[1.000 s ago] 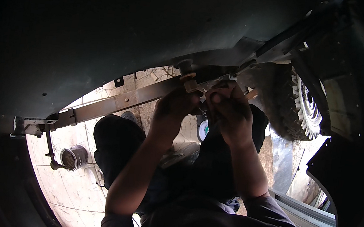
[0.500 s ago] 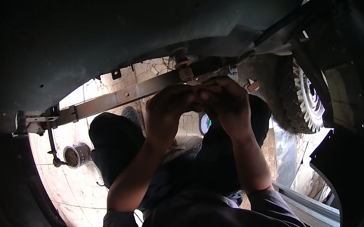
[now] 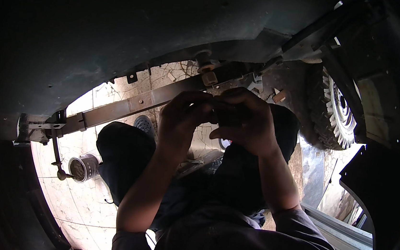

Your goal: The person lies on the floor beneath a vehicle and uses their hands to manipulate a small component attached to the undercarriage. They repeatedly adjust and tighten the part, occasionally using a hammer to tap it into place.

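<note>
My left hand [image 3: 181,118] and my right hand [image 3: 251,122] meet above my knees, fingertips against fingertips. The left fingers are bent into a pinch. On the right, the thumb sits apart below the curled fingers, which touch the left ones. A small dark thing seems to lie between them, but shadow hides its kind. Just beyond the hands runs a long rusty steel bar like a leaf spring [image 3: 127,108], with a rusty bolt-like fitting [image 3: 209,78] on it.
Dark sheet metal [image 3: 137,27] arches over me. At the right stands a knobbly tyre [image 3: 315,105] with a pale wheel [image 3: 341,106]. A can [image 3: 83,168] sits on the cracked floor at left, near a hanging rod [image 3: 57,152]. Silvery rails [image 3: 343,233] lie lower right.
My right thumb has dropped away from the fingertips, widening the gap below them. Both hands stay close together in nearly the same place, and the view has shifted slightly.
</note>
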A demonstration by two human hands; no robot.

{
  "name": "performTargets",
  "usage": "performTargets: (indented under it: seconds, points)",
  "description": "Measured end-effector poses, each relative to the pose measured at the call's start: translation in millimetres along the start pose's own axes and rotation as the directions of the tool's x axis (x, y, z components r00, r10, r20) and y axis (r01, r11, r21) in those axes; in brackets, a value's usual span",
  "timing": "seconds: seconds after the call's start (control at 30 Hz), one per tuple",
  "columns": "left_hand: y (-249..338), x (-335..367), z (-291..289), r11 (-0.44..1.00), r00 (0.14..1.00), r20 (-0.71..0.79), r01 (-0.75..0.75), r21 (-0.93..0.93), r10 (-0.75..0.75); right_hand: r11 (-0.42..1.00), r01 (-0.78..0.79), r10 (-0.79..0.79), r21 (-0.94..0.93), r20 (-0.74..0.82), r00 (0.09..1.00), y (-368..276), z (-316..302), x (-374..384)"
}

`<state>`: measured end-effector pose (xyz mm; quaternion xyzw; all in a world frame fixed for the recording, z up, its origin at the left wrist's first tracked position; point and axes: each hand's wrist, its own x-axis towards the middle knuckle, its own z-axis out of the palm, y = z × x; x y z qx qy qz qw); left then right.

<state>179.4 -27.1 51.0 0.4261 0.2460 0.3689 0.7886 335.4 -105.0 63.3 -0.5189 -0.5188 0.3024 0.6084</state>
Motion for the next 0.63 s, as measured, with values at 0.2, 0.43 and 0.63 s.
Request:
performTargets:
  seconds: [0.2, 0.43, 0.63]
  points:
    - [2, 2, 3, 0.999, 1.000, 0.002, 0.025, -0.020, -0.025, 0.996, 0.007, -0.009, -0.084, -0.025, 1.000, 4, -1, -4]
    - [3, 3, -3, 0.998, 0.999, 0.011, 0.031, 0.057, -0.031, 0.990, -0.127, 0.127, 0.062, -0.006, 0.992, -5, -3, -5]
    - [8, 2, -2, 0.916, 0.993, 0.040, -0.121, 0.383, 0.114, 0.980, 0.039, -0.046, -0.193, -0.030, 0.998, -2, -4, -4]
